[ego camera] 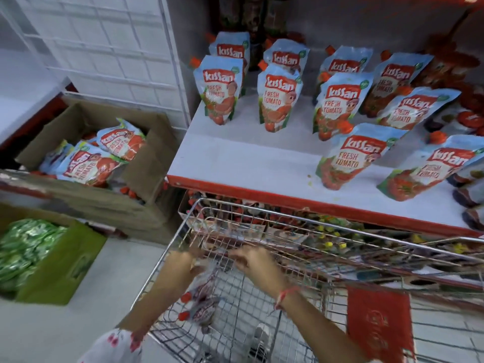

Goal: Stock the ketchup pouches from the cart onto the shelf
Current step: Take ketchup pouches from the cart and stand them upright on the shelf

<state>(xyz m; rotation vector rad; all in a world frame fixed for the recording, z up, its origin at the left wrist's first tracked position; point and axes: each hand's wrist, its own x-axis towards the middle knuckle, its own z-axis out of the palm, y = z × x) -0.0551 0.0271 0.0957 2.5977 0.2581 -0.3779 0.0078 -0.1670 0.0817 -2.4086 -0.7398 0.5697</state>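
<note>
Both hands reach into the wire cart [167,247]: left hand [192,260] closed on a ketchup pouch [207,284], right hand [251,263] with fingers curled, grip unclear. More pouches [277,96] stand upright on the shelf [235,158].

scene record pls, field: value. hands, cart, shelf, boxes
left hand: inside cart, on a pouch; grip blurred
right hand: over cart, fingers curled; hold unclear
cart: wire, ketchup pouches left inside
shelf: about ten pouches upright, front left bare
cardboard box: open, more pouches lying flat
green box: green packets
</note>
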